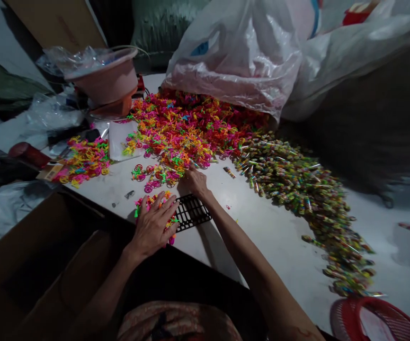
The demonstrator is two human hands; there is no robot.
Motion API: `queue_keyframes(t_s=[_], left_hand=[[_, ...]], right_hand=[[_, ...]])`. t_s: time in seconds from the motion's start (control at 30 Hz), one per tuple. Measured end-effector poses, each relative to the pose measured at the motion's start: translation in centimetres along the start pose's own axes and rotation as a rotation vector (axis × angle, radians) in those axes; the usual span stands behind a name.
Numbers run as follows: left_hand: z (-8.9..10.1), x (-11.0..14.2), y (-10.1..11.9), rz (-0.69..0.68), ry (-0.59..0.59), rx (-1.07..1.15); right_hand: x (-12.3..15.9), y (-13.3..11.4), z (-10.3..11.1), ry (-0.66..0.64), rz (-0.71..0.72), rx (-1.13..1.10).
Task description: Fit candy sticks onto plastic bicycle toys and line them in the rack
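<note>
My left hand (pixel 155 222) lies with fingers spread over a small heap of bright plastic toys (pixel 144 202) at the near table edge. Under and beside its fingertips is a black gridded tray (pixel 195 212), whose right part shows bare slots; the left part is hidden by the hand and toys. My right hand (pixel 196 182) reaches past the tray to the front of a large pile of small toys (pixel 191 123) in pink, yellow, orange and green, some with wheel shapes. Its fingers are curled together there, and what they hold, if anything, is hidden.
Many small wrapped tubes (pixel 290 175) spread along the table's right side. Behind stands a large plastic sack (pixel 233 57). A pink basin (pixel 105 78) and a smaller toy heap (pixel 84 161) are at left; a red basket (pixel 378 308) is at lower right.
</note>
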State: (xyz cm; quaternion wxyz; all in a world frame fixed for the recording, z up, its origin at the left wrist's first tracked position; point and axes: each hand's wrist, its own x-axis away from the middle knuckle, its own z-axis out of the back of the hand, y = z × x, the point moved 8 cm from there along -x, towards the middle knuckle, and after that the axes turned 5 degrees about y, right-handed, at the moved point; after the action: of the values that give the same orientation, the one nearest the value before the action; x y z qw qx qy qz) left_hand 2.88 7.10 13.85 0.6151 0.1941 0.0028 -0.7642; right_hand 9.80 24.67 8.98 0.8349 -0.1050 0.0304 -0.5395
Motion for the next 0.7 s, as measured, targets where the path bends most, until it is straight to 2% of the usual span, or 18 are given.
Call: queue_keyframes(t_s=[0.07,0.17,0.27,0.37,0.43,0.57,0.7], left_hand=[[0.0,0.1,0.0,0.001,0.002,-0.001],[0.2,0.1,0.1,-0.002,0.011,-0.003],[0.3,0.2,0.2,-0.011,0.029,-0.004],[0.4,0.2,0.2,-0.024,0.039,-0.008],[0.4,0.2,0.2,-0.027,0.042,-0.01],[0.4,0.4,0.4,-0.056,0.052,-0.017],[0.2,0.7,0.7,-0.094,0.057,-0.03]], right_hand=[[0.7,0.3,-0.5,-0.017,-0.002,0.042],[2.8,2.6,-0.5,-0.044,-0.045,0.079],[5.4,6.5,0.6,-0.019,-0.123,0.026],[8.2,11.2,1.7,0.034,-0.314,0.013],[10.0,13.5,1.5,0.021,-0.418,0.016],[12.0,14.2,0.9,0.038,-0.379,-0.07],[11.5,15.0,2.1,0.159,-0.41,-0.101]])
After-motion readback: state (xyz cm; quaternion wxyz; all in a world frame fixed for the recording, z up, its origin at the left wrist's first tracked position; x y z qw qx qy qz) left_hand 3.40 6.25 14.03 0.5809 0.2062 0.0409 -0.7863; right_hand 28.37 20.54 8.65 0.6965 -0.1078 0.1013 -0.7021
